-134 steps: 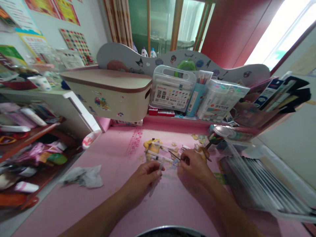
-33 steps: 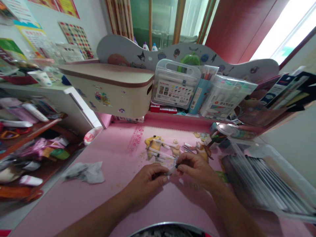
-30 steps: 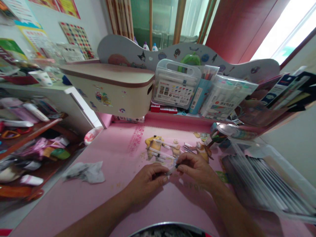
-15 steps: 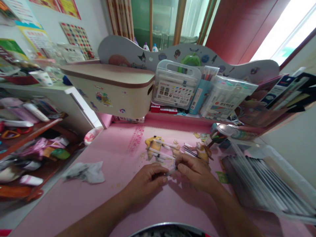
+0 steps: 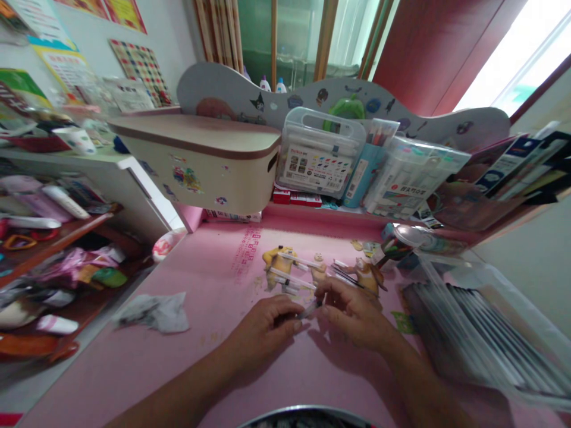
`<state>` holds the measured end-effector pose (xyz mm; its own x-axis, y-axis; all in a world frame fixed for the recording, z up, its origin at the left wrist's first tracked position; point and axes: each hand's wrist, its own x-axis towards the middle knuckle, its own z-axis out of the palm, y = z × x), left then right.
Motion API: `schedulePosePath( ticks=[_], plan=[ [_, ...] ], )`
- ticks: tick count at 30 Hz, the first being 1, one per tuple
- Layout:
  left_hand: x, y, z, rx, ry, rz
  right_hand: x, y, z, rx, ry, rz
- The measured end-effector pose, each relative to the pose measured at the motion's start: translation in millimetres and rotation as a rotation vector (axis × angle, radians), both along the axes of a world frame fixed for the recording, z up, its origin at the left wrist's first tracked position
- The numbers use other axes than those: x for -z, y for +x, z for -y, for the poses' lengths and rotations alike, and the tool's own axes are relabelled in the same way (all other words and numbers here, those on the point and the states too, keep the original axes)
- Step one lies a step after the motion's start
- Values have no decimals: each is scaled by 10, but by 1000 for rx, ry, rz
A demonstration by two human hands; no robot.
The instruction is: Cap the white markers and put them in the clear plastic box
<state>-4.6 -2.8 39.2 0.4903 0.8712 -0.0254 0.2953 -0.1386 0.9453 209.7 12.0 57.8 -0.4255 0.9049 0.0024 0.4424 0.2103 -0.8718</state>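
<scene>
My left hand (image 5: 272, 321) is closed, thumb and forefinger pinching a short clear pen barrel (image 5: 308, 310) over the pink desk. At the barrel's dark far end is my right hand (image 5: 350, 309), its thumb and forefinger curled around that end; the fingers partly hide the contact. Just beyond the hands lie several clear pen parts (image 5: 292, 279) and white caps, on a desktop printed with cartoon bears. Some thin dark refills (image 5: 347, 276) lie behind my right hand.
At the right a clear plastic box (image 5: 504, 285) holds many dark, slim rods. A crumpled tissue (image 5: 156, 312) lies on the left. A metal-rimmed round container (image 5: 303, 409) is at the near edge. Along the back shelf stand a cream bin (image 5: 205, 172) and marker cases (image 5: 319, 157).
The right thumb and fingertips have shifted slightly at the barrel's end, showing a little more of the dark part. The left hand keeps its pinch almost unmoved.
</scene>
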Motion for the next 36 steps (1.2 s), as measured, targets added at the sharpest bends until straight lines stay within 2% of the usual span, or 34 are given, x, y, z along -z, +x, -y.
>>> schedulePosePath(
  ticks=[5, 8, 12, 18, 23, 30, 36],
  plan=[
    [8, 5, -8, 12, -3, -30, 56, -20, -36, -27, 108, 79],
    [15, 8, -9, 2, -19, -46, 95, -28, -41, -18, 58, 90],
    [-7, 0, -14, 2, 1, -45, 65, -9, -15, -3, -34, 3],
    [24, -1, -14, 3, -3, -55, 68, -11, -24, -37, 62, 134],
    [55, 2, -9, -3, 7, -92, 105, -42, -23, -29, 5, 210],
    [59, -5, -14, -3, 28, -100, 121, -50, -21, -15, -29, 188],
    [12, 7, 3, -19, -13, -101, 98, -39, -25, -28, -84, 184]
  ],
)
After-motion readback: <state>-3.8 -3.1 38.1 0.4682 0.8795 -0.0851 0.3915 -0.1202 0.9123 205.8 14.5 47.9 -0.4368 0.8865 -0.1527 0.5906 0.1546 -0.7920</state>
